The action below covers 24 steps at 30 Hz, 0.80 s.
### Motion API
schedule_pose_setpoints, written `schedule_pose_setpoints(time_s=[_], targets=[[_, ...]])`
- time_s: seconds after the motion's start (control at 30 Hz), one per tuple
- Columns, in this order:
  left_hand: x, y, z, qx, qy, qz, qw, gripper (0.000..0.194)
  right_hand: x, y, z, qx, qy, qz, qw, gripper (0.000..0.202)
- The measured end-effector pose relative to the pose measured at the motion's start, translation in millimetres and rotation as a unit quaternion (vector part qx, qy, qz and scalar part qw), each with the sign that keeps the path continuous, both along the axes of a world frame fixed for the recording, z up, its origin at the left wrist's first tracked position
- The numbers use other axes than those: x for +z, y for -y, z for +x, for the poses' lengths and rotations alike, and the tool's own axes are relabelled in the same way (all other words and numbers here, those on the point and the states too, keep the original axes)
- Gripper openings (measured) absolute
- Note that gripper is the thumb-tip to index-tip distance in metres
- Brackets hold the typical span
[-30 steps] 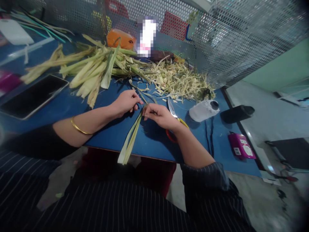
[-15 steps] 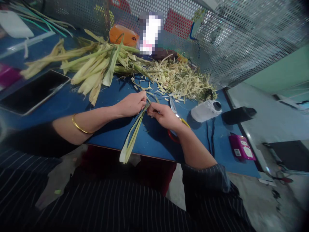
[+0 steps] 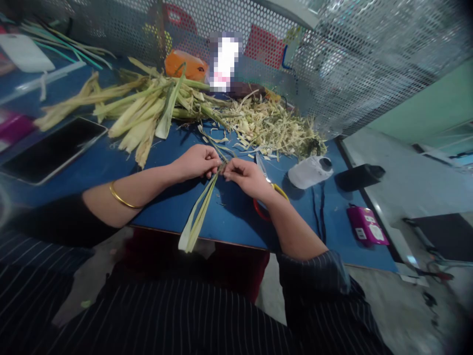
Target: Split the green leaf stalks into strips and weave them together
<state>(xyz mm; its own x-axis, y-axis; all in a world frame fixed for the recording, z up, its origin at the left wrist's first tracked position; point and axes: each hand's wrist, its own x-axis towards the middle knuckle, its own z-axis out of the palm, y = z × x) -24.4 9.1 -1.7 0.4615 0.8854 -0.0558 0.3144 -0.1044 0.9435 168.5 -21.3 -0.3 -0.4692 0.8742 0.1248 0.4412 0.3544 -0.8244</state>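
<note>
Table: blue, flat-topped, rectangular (image 3: 236, 217), with a perforated metal partition (image 3: 310, 59) along its far edge.
Bundle: long, flat, pale-green husk strips (image 3: 201, 214), gathered at the upper end between the hands; the loose ends reach past the near edge, around its middle.
Left hand: fingers (image 3: 197, 161) drawn narrow, thumb and fingertips pinching at the gathered end; the exact strand held is too small to tell.
Right hand: fingers (image 3: 246, 177) curled, tips closed on the same gathered end, just beside the left fingertips.
Change: compared with half a second earlier, the left thumb and fingertips are more exposed; the bundle lies in nearly the same position. Judged meaning: handling remains concentrated at the gathered end.
Scissors: metal-bladed, with red and yellow handles (image 3: 269, 181), partly under the right forearm.
Husk pile: long, dried, yellow-green leaves (image 3: 140, 106), toward the far edge, left of centre.
Scraps: heap of fine, pale shreds (image 3: 273, 125), near the far right corner.
Spool: white, dark-ended, cylindrical (image 3: 310, 172), right of the scissors.
Packet: purple, box-shaped (image 3: 367, 227), near the right edge.
Phone: black-screened, flat, rectangular (image 3: 55, 150), toward the left end.
</note>
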Motion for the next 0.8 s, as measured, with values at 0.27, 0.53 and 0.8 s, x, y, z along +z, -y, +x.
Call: schedule_pose_setpoints(time_s=[0.27,0.53,0.8], targets=[[2.6,2,3,0.012,0.027,-0.061,0.998,0.012,6.6,0,-4,-0.097,-0.015,0.068,0.993,0.016],[-2.8,-1,1,-0.050,0.043,-0.059,0.996,0.008,-5.3,-4,-6,-0.150,-0.138,-0.092,0.975,0.019],[1.7,-1,1,-0.067,0.006,-0.046,0.997,0.012,1.4,0,-9,-0.164,-0.151,-0.126,0.967,0.020]])
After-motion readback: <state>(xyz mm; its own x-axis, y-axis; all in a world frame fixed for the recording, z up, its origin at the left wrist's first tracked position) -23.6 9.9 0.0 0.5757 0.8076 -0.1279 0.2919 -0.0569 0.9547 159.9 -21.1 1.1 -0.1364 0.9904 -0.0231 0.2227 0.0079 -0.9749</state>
